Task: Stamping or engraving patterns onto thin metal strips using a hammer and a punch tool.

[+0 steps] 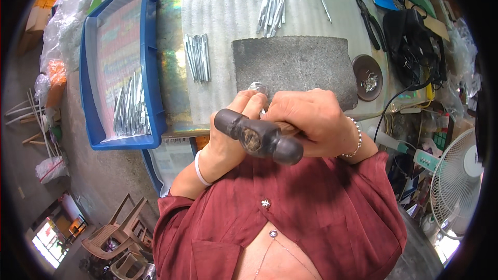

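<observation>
My right hand (314, 119) is closed round the handle of a ball-peen hammer (254, 137), whose dark head is raised above my left hand, close to the camera. The fingers of my left hand (223, 140) are pinched together at the near edge of a rough grey slab (295, 62). At their tips shows a shiny silver piece (257, 87), its lower part hidden by hands and hammer. Thin silver metal strips (272, 10) lie beyond the slab, and another bundle of strips (197, 58) lies to its left.
Right of the slab stand a round brown dish (369, 75) of small metal bits and dark-handled pliers (371, 23). A blue tray (150, 46) with many strips sits at left. Beyond the right edge are a black bag (410, 46) and a fan (459, 176).
</observation>
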`<act>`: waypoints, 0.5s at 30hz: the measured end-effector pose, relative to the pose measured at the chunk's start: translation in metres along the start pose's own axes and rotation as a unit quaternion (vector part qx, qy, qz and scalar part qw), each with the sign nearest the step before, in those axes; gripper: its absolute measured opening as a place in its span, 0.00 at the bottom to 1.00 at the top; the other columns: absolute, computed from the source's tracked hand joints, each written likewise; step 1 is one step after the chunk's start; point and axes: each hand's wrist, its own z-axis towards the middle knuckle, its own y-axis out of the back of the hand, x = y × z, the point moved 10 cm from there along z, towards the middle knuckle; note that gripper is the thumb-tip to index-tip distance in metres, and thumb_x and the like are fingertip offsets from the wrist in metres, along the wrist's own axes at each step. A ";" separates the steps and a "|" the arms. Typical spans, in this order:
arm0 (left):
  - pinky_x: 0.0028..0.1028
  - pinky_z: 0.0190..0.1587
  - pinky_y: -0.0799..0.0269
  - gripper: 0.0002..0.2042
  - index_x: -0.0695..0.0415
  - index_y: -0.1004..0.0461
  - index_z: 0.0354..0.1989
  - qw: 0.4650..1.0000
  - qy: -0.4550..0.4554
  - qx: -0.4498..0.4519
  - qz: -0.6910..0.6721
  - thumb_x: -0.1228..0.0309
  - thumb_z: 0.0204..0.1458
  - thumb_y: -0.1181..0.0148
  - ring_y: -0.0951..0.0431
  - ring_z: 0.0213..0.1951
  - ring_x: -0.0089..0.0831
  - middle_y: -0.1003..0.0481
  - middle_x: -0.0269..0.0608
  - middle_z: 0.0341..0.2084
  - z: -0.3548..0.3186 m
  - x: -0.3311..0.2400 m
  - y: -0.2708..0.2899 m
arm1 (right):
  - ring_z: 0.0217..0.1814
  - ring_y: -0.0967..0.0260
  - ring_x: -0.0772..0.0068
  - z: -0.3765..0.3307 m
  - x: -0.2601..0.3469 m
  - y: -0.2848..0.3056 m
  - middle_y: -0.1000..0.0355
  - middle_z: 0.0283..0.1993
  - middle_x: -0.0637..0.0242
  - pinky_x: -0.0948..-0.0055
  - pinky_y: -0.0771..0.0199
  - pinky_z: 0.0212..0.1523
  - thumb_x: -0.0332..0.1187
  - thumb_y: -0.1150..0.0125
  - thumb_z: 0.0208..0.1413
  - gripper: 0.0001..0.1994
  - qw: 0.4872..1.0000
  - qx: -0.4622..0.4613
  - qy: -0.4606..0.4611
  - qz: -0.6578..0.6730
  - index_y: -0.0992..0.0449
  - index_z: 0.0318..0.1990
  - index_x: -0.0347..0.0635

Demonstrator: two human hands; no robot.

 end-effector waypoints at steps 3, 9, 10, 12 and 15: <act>0.31 0.22 0.26 0.13 0.59 0.30 0.37 0.998 0.013 -0.023 -0.050 0.74 0.40 0.39 0.23 0.27 0.43 0.27 0.47 0.33 0.002 0.001 0.007 | 0.22 0.33 0.62 0.003 0.006 -0.006 0.33 0.23 0.62 0.71 0.33 0.23 0.26 0.34 0.39 0.10 0.999 -0.010 0.015 -0.037 0.28 0.31 0.36; 0.33 0.24 0.27 0.12 0.58 0.29 0.36 0.999 -0.011 -0.028 0.013 0.79 0.39 0.44 0.24 0.24 0.41 0.29 0.43 0.29 -0.009 0.008 -0.002 | 0.21 0.34 0.70 -0.001 0.012 -0.002 0.31 0.28 0.62 0.77 0.35 0.22 0.21 0.37 0.41 0.12 0.996 -0.007 0.007 -0.085 0.28 0.36 0.36; 0.33 0.24 0.27 0.12 0.59 0.30 0.36 0.999 -0.003 -0.046 -0.003 0.80 0.40 0.45 0.24 0.25 0.41 0.28 0.43 0.29 -0.005 0.006 0.005 | 0.25 0.32 0.69 -0.005 0.003 0.006 0.30 0.30 0.62 0.75 0.32 0.26 0.22 0.37 0.43 0.14 0.995 -0.043 -0.086 -0.041 0.29 0.39 0.37; 0.32 0.24 0.28 0.11 0.60 0.30 0.34 0.996 0.002 -0.080 -0.027 0.82 0.40 0.48 0.24 0.26 0.40 0.28 0.42 0.28 -0.001 0.004 0.014 | 0.31 0.31 0.73 -0.024 -0.017 0.015 0.30 0.35 0.63 0.76 0.31 0.32 0.21 0.38 0.46 0.18 0.972 -0.053 -0.228 0.006 0.32 0.46 0.37; 0.32 0.24 0.28 0.10 0.60 0.31 0.33 0.996 -0.001 -0.073 -0.042 0.82 0.40 0.48 0.24 0.26 0.40 0.28 0.42 0.28 -0.003 0.009 0.008 | 0.33 0.31 0.73 -0.027 -0.007 0.023 0.31 0.35 0.62 0.77 0.31 0.33 0.19 0.39 0.46 0.18 0.979 -0.070 -0.189 -0.015 0.32 0.46 0.36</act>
